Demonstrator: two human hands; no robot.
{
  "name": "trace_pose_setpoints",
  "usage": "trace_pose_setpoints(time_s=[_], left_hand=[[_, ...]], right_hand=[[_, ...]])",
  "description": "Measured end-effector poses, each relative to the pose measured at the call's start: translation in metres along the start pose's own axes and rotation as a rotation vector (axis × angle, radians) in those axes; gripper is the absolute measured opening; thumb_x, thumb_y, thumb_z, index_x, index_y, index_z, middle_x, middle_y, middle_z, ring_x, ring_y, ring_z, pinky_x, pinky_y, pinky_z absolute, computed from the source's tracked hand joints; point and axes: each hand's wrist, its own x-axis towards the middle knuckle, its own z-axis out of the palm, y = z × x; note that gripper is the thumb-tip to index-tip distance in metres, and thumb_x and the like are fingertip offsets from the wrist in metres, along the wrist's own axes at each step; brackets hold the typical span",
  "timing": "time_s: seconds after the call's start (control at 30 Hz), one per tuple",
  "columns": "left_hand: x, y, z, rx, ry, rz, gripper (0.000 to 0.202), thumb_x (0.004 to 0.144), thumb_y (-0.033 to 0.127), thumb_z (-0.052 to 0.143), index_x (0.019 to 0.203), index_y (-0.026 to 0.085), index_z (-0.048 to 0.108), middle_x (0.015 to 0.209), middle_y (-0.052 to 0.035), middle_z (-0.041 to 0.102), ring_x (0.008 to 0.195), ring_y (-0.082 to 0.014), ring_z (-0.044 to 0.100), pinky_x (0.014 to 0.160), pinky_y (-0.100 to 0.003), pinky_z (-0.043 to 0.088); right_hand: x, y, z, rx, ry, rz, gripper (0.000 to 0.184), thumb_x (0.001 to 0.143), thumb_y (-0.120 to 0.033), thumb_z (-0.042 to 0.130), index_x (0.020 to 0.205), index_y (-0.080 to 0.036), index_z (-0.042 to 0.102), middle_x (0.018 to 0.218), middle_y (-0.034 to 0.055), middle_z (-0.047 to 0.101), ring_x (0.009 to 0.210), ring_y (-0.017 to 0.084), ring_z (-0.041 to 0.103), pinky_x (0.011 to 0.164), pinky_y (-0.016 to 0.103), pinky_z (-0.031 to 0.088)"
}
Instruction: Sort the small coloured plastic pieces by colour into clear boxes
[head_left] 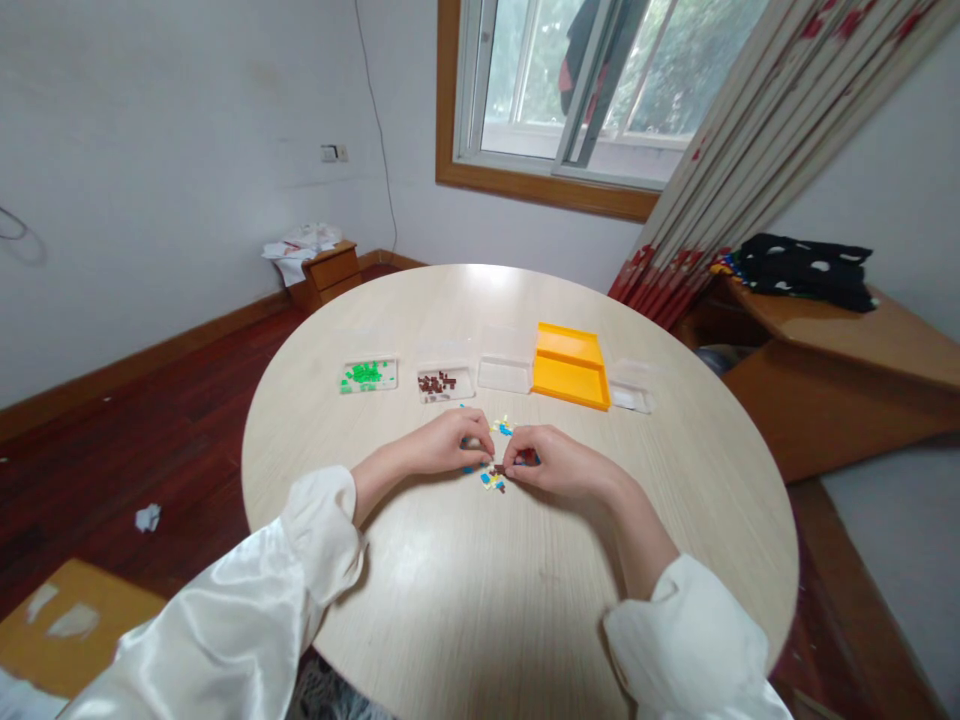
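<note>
Small yellow, blue and brown building bricks [493,479] lie in a loose cluster on the round table [465,600]. My left hand [448,441] reaches in from the left, thumb and forefinger closed at the pile's edge. From the other side my right hand [553,460] pinches close to the brown pieces; what sits in its fingertips is too small to make out. More yellow and blue pieces [503,427] lie just beyond the hands. Some red and blue shows beneath my right hand, mostly hidden by it.
Behind the hands stand a clear box of green bricks [367,376], one of brown bricks [437,383], a clear box [504,375], an open yellow case [571,378] and a small clear box [631,397]. A wooden desk [847,370] is at right.
</note>
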Motion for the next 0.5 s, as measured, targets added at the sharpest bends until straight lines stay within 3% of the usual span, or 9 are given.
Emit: trace_pose_setpoints(time_s=[0.1, 0.33, 0.5], left_hand=[[-0.0008, 0.0017, 0.0038, -0.010, -0.062, 0.035, 0.007, 0.078, 0.014, 0.063, 0.078, 0.015, 0.070, 0.080, -0.0036, 0.060, 0.080, -0.0126, 0.055, 0.077, -0.024, 0.043], [-0.0006, 0.0017, 0.0052, 0.005, -0.085, 0.054, 0.008, 0.077, 0.012, 0.062, 0.080, 0.015, 0.070, 0.083, -0.0041, 0.061, 0.080, -0.0125, 0.056, 0.076, -0.024, 0.043], [-0.0007, 0.0037, 0.0074, 0.046, -0.112, 0.054, 0.011, 0.078, 0.012, 0.061, 0.084, 0.013, 0.070, 0.085, -0.0058, 0.061, 0.081, -0.0134, 0.056, 0.078, -0.025, 0.044]], right_hand=[[0.0006, 0.0019, -0.0008, 0.030, 0.066, 0.030, 0.015, 0.075, -0.014, 0.051, 0.073, -0.013, 0.066, 0.071, 0.0048, 0.066, 0.064, 0.013, 0.056, 0.061, 0.023, 0.040], [0.0047, 0.0063, 0.0016, 0.144, 0.178, 0.068, 0.011, 0.072, -0.014, 0.051, 0.073, -0.013, 0.061, 0.066, 0.0025, 0.063, 0.060, 0.011, 0.055, 0.056, 0.021, 0.039], [0.0052, 0.0074, 0.0015, 0.048, 0.280, 0.024, 0.018, 0.075, -0.013, 0.049, 0.087, -0.014, 0.062, 0.069, 0.0008, 0.060, 0.061, 0.011, 0.050, 0.058, 0.022, 0.038]])
